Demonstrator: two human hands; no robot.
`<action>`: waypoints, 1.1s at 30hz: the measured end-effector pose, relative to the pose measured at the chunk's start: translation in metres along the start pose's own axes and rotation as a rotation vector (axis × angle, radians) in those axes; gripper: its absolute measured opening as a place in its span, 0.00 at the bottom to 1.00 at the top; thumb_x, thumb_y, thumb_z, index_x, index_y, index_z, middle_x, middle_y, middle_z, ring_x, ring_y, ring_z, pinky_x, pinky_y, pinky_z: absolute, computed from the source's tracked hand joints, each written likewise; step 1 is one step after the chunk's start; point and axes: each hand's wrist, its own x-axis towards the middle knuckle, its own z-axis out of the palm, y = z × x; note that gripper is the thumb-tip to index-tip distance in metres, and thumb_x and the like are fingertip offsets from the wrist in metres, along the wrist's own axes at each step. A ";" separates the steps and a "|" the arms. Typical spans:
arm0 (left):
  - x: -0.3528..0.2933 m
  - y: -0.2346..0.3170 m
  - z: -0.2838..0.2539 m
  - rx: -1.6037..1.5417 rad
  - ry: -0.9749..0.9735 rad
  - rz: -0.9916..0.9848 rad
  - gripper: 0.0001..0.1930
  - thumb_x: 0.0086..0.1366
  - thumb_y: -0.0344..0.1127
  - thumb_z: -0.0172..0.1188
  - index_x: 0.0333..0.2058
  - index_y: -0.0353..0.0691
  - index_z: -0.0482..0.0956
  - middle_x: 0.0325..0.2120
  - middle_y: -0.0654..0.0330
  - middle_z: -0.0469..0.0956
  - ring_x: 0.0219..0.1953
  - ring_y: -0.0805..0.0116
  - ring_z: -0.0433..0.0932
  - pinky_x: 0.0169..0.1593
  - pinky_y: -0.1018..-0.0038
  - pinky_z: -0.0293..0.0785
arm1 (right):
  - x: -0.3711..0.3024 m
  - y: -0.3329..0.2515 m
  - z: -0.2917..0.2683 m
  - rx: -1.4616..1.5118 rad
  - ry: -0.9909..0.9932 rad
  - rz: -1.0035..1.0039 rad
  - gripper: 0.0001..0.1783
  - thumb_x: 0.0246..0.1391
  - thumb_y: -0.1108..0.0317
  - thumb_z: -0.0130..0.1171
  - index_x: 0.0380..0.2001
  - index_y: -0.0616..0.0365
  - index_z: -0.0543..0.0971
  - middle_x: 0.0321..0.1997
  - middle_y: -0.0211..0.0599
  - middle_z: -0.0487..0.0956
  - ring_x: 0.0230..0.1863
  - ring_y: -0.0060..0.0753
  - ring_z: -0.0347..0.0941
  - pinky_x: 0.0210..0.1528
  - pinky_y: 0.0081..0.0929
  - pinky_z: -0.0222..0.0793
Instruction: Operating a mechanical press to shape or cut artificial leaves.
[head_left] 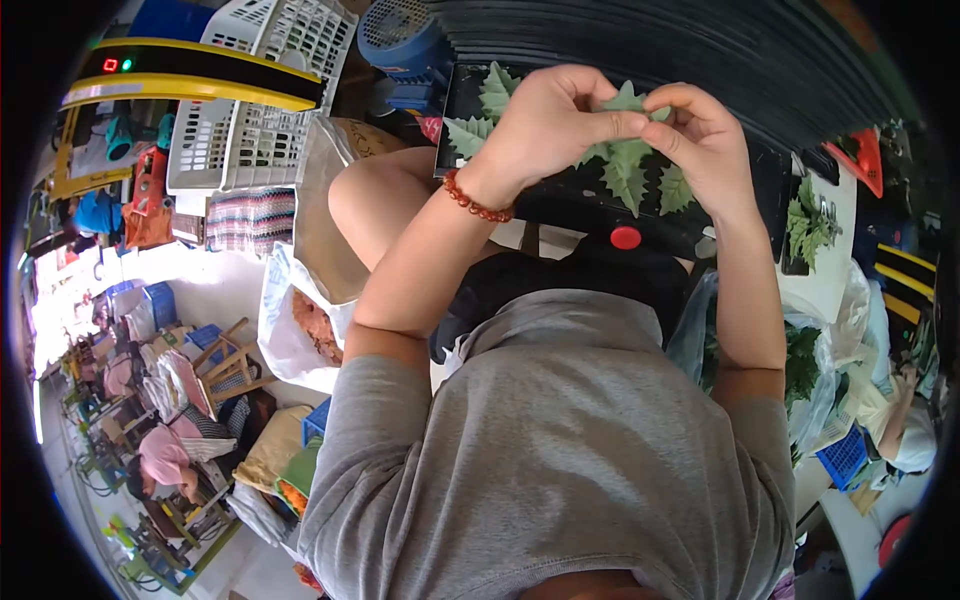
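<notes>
Both my hands meet over a black work surface, thumbs and fingers drawn together. My left hand, with a bead bracelet at the wrist, pinches a green jagged-edged leaf. From the other side my right hand pinches at the same leaf, thumb and forefinger closed; the exact grip points are partly hidden by the fingers. Just below the fingertips hang or lie more toothed leaves, and another leaf is by my right wrist. To the left of my left hand are two further leaves.
A red round button sits at the near edge. Ribbed black machinery lies beyond my hands, with a blue motor left of it. White crates and a white bag stand left; leaves lie right. A person bends far left.
</notes>
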 end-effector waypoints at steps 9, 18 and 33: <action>0.002 -0.006 -0.015 -0.472 0.176 -0.112 0.05 0.60 0.32 0.63 0.29 0.37 0.79 0.17 0.69 0.71 0.18 0.84 0.65 0.22 0.89 0.62 | -0.037 -0.065 0.017 -0.518 0.021 -0.625 0.03 0.46 0.82 0.58 0.25 0.64 0.77 0.28 0.33 0.77 0.26 0.21 0.67 0.30 0.13 0.63; 0.010 0.000 -0.012 -0.297 -0.033 0.142 0.05 0.61 0.32 0.62 0.28 0.39 0.77 0.20 0.68 0.72 0.19 0.84 0.66 0.22 0.89 0.63 | 0.012 -0.053 0.002 -0.419 -0.072 -0.270 0.07 0.43 0.79 0.64 0.24 0.60 0.76 0.31 0.34 0.75 0.28 0.21 0.65 0.29 0.16 0.59; 0.027 0.031 -0.023 0.186 0.196 0.200 0.04 0.59 0.28 0.63 0.27 0.38 0.77 0.21 0.69 0.71 0.21 0.84 0.61 0.24 0.89 0.57 | 0.038 -0.080 0.000 -0.408 -0.126 0.029 0.08 0.47 0.79 0.59 0.34 0.61 0.77 0.29 0.29 0.75 0.26 0.18 0.64 0.29 0.16 0.61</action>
